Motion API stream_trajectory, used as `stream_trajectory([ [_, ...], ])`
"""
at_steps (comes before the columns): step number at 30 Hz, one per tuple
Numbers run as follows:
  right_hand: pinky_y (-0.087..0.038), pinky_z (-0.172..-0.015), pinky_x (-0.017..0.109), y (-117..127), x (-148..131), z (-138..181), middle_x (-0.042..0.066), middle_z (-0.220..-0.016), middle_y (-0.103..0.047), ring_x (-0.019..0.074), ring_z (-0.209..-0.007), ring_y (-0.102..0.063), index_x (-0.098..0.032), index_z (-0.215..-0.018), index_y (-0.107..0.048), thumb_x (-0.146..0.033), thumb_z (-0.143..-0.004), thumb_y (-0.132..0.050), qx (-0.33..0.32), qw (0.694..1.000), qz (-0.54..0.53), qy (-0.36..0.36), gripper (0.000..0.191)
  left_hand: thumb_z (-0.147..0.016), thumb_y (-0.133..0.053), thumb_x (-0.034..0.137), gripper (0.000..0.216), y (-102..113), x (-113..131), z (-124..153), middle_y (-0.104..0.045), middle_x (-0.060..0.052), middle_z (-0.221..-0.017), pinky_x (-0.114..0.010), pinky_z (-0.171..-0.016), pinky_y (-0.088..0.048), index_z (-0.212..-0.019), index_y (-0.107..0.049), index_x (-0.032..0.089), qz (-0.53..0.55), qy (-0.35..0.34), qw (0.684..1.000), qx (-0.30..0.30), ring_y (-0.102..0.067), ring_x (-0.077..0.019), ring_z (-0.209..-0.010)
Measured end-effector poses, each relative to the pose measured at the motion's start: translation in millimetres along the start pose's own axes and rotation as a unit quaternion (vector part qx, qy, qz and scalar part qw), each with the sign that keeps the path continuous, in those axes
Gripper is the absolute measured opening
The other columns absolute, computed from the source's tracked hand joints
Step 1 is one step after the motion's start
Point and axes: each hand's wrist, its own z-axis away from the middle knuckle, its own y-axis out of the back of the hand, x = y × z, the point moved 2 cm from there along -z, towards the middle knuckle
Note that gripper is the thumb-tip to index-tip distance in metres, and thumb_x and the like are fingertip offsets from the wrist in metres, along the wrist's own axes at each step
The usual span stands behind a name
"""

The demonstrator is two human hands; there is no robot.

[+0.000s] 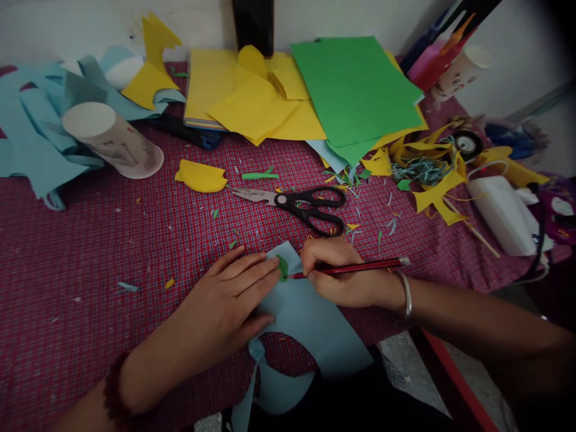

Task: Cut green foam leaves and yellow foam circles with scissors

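My right hand [335, 273] grips a red and black pencil [360, 266], its tip touching the edge of a small green paper cutout [282, 268]. Beneath the cutout lies a light blue sheet of paper [315, 324] with a rounded piece cut out of its lower left. Fingers stretched flat, my left hand [238, 294] presses the cutout and the sheet down and covers part of both. Just beyond my hands, black-handled scissors [290, 200] lie with their blades pointing left. A folded yellow paper piece [201, 176] is left of the blades.
Green sheets [360, 90] and yellow sheets [261, 111] are stacked at the back. A paper cup [114, 141] stands upside down by blue paper scraps [40, 132] on the left. Yellow scraps [443, 195] and a white device [504, 213] are on the right. Snippets litter the checked cloth [90, 240].
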Motion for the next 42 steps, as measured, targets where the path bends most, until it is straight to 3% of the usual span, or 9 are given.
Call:
stream_trajectory([
  [6,-0.034,-0.050,0.020,0.1,0.9,0.5,-0.005,-0.058,-0.049,0.0084,-0.052,-0.046,-0.019,-0.063,-0.044,-0.003,-0.064,-0.044,-0.011,1.000,-0.019,0.007,0.016,-0.085,-0.060,0.029,0.044,-1.5,-1.6,-1.2,-0.057,-0.006,-0.135,-0.045,-0.112,-0.026,-0.127,-0.053,0.017,-0.012,-0.007,1.000,0.008,-0.047,-0.0232,-0.125],
  [12,-0.035,-0.051,0.021,3.4,4.7,2.3,-0.005,-0.060,-0.048,0.0089,-0.053,-0.046,-0.019,-0.064,-0.046,-0.003,-0.069,-0.043,0.061,0.995,-0.042,-0.067,0.017,-0.085,-0.060,0.029,0.040,-2.1,0.3,-0.4,-0.057,-0.005,-0.134,-0.050,-0.109,-0.030,-0.124,-0.056,0.023,-0.020,-0.012,1.000,0.006,-0.045,-0.0256,-0.126],
  [23,-0.034,-0.051,0.019,0.6,2.8,0.1,-0.005,-0.060,-0.050,0.0080,-0.054,-0.048,-0.019,-0.065,-0.046,-0.003,-0.068,-0.045,0.040,0.998,0.003,-0.040,0.016,-0.082,-0.063,0.026,0.041,-2.3,0.2,-0.1,-0.046,-0.011,-0.140,-0.056,-0.105,-0.036,-0.123,-0.058,0.025,-0.020,-0.002,1.000,-0.001,-0.043,-0.0314,-0.126],
  [30,-0.035,-0.051,0.020,2.9,1.7,0.2,-0.005,-0.060,-0.049,0.0081,-0.052,-0.045,-0.018,-0.066,-0.047,-0.006,-0.070,-0.045,0.037,0.996,-0.019,-0.082,0.014,-0.083,-0.062,0.025,0.040,-1.6,0.7,-3.3,-0.052,-0.011,-0.133,-0.056,-0.103,-0.038,-0.122,-0.059,0.025,-0.012,-0.004,1.000,0.002,-0.046,-0.0317,-0.123],
  [42,-0.035,-0.052,0.021,0.8,0.8,-1.5,-0.004,-0.060,-0.051,0.0095,-0.055,-0.049,-0.019,-0.065,-0.047,-0.009,-0.070,-0.044,0.042,0.992,0.034,-0.110,0.011,-0.082,-0.063,0.028,0.038,-2.9,-0.6,-1.5,-0.051,-0.011,-0.134,-0.056,-0.105,-0.036,-0.120,-0.060,0.024,-0.016,-0.008,1.000,0.002,-0.044,-0.0319,-0.125],
])
